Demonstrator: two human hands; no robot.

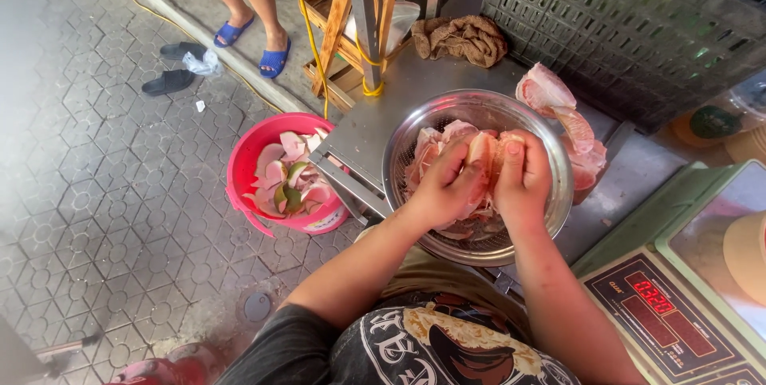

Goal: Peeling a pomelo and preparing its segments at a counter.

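Both hands grip one pink pomelo piece [483, 150] over a round metal colander [415, 122] on a steel table. My left hand [440, 187] holds its left side, fingers curled over the flesh. My right hand [523, 179] holds its right side, thumb pressed at the top. More pale pink peel and membrane scraps [435, 139] lie inside the colander beneath the hands.
Peeled pink segments [558, 110] lie beside the colander. A red bucket [247, 154] of peel stands on the paved floor at left. A green scale [678, 289] sits at right, a dark crate [638, 26] behind, a brown rag [463, 38]. Another person's legs in blue sandals [275, 58] stand beyond.
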